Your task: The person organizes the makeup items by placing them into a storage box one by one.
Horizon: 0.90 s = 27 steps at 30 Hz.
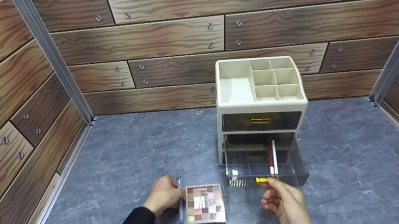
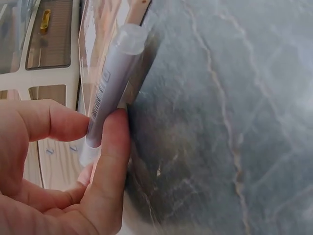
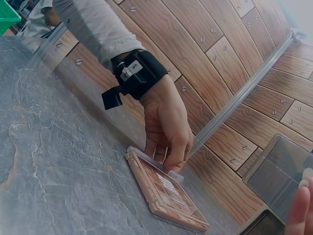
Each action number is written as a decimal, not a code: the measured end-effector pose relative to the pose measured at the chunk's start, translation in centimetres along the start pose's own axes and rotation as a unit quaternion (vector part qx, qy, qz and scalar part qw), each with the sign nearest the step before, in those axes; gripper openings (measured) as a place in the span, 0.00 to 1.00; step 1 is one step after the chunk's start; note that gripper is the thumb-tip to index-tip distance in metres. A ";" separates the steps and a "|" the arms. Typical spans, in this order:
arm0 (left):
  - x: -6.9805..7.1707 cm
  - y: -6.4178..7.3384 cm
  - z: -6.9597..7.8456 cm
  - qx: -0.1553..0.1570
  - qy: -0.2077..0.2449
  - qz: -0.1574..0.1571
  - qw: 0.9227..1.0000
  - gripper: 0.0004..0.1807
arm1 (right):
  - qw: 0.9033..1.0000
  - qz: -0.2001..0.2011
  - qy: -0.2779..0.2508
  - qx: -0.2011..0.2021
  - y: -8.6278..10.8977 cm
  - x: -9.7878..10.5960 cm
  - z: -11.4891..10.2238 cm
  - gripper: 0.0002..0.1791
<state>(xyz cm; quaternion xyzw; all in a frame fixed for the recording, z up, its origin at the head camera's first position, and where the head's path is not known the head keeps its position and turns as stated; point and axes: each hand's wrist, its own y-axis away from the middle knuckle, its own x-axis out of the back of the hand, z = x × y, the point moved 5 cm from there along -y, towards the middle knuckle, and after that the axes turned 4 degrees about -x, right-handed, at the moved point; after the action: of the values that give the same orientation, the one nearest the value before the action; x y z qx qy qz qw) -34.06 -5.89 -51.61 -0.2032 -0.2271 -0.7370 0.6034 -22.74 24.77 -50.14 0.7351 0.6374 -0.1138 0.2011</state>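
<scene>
My left hand (image 1: pixel 164 195) pinches a slim greyish pen (image 2: pixel 108 83) between thumb and fingers. The pen has clear ends and a barcode, and it stands just left of an eyeshadow palette (image 1: pixel 204 205) lying on the tabletop. With thumb and curled fingers, my right hand (image 1: pixel 289 204) holds the gold handle (image 1: pixel 262 181) of a clear, smoky drawer (image 1: pixel 301 178). That drawer is pulled out from a cream cosmetics organizer (image 1: pixel 262 103). Inside it lie a red stick (image 1: pixel 270 155) and a white stick (image 1: pixel 274 156), side by side.
The organizer's top has several open compartments (image 1: pixel 264 76); its upper drawer (image 1: pixel 235 123) is closed. Wood-patterned walls (image 1: pixel 168 39) enclose the grey marbled tabletop (image 1: pixel 129 147) at the back and sides. A green container (image 3: pixel 7 14) shows at the right wrist view's corner.
</scene>
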 end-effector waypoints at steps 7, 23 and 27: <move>0.5 -0.2 -0.9 0.029 0.106 -0.037 0.993 0.16 | 1.000 0.012 -0.001 -0.014 0.0 0.1 0.4 0.18; 4.0 -0.6 5.0 -0.026 0.252 -0.077 0.964 0.18 | 1.000 0.018 0.005 -0.015 -0.2 0.1 0.0 0.18; 3.8 0.1 8.0 -0.052 0.258 -0.093 0.960 0.17 | 1.000 0.014 0.004 -0.007 -0.2 -0.1 0.0 0.18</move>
<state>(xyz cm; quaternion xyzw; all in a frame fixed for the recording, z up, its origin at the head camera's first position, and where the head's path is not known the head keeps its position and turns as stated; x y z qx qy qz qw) -34.49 -4.32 -42.93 -0.0155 -0.0433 -0.8282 0.5585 -22.98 24.70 -50.13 0.7432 0.6283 -0.1038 0.2053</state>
